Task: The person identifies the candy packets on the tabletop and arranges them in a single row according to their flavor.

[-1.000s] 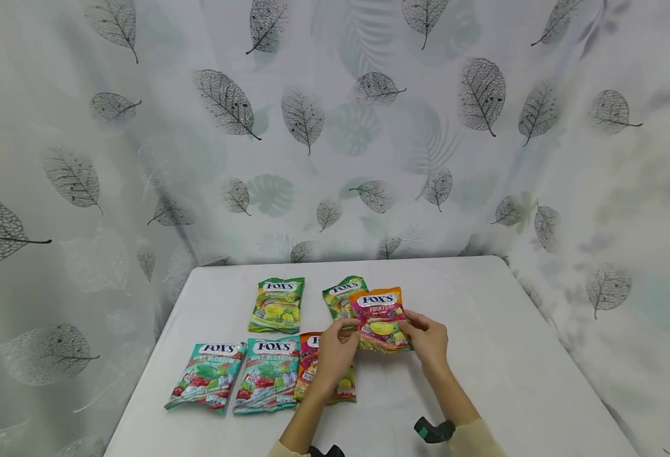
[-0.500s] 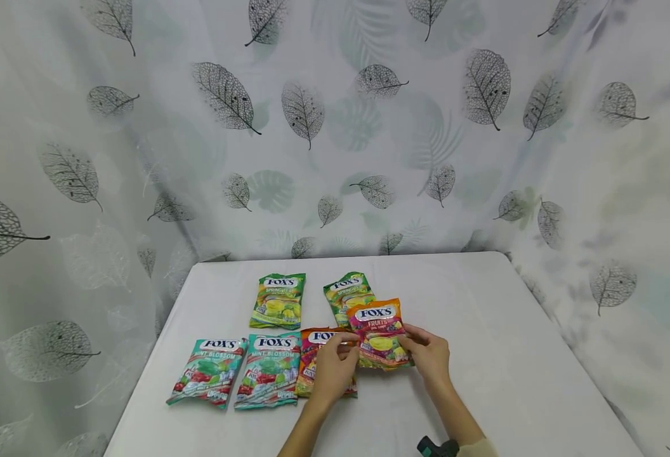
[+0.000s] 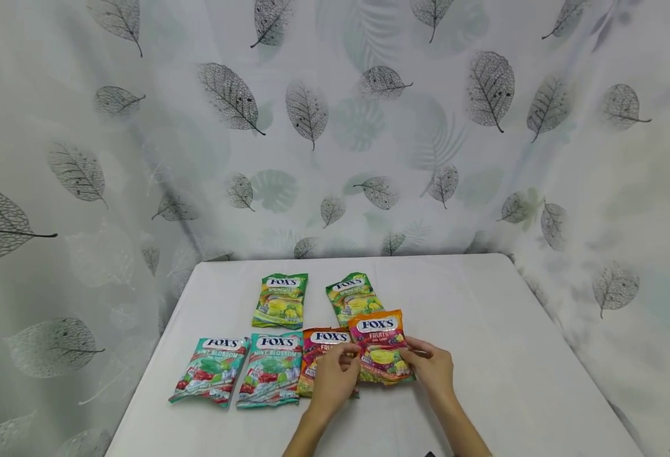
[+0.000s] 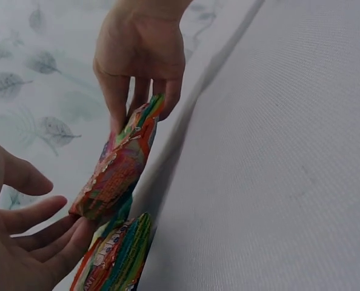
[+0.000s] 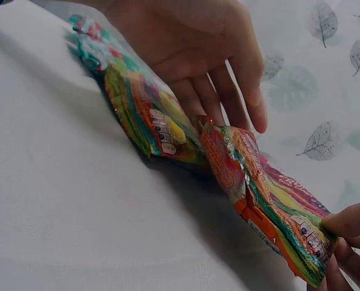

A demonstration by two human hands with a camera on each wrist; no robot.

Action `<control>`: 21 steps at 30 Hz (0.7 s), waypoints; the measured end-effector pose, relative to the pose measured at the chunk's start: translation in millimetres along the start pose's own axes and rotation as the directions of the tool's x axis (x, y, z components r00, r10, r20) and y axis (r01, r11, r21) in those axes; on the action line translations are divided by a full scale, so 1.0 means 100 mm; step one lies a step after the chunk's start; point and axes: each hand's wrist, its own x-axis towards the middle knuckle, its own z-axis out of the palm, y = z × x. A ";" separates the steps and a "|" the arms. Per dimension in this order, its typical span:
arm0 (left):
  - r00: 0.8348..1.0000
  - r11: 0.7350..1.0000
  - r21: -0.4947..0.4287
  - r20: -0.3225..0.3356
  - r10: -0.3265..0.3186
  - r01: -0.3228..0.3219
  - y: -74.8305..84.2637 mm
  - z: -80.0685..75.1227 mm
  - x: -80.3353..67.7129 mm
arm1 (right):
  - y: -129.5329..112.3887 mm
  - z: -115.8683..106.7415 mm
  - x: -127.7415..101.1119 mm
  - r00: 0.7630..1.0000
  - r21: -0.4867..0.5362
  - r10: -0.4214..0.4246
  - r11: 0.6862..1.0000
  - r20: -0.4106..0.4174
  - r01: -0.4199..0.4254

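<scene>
An orange and purple Fox's Fruits candy bag (image 3: 380, 349) is tilted up between the two hands. My right hand (image 3: 433, 369) pinches its right edge, thumb in front and fingers behind, as the right wrist view also shows on the bag (image 5: 265, 197). At the opposite side my left hand (image 3: 335, 379) touches the bag's lower left corner; the left wrist view shows that hand (image 4: 31, 242) with loose fingers under the corner and its thumb apart. A second Fruits bag (image 3: 314, 355) lies flat, partly covered by the left hand.
Two teal Mint Blossom bags, one at the far left (image 3: 209, 372) and one beside it (image 3: 270, 371), lie in the front row. Behind are two green Spring Tea bags, left (image 3: 280, 301) and right (image 3: 353, 297). A leaf-patterned curtain (image 3: 335, 127) surrounds the white table (image 3: 518, 355).
Both hands have brought the Fruits bag nearer to the person, beside the other Fruits bag. More of the right green bag now shows behind it.
</scene>
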 end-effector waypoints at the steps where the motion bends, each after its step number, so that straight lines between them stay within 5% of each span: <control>1: 1.000 1.000 0.002 0.008 -0.001 0.001 0.00 0.00 0.00 | 0.01 -0.01 -0.01 1.000 0.004 0.003 1.000 -0.002 -0.003; 16: 0.997 0.997 0.063 0.072 0.035 -0.040 -0.04 0.02 -0.01 | 0.12 -0.06 -0.05 1.000 0.009 0.027 1.000 -0.001 -0.027; 21: 0.997 0.986 0.156 0.054 0.048 -0.056 -0.03 0.01 -0.01 | 0.11 -0.07 -0.03 1.000 -0.020 0.007 1.000 0.015 -0.007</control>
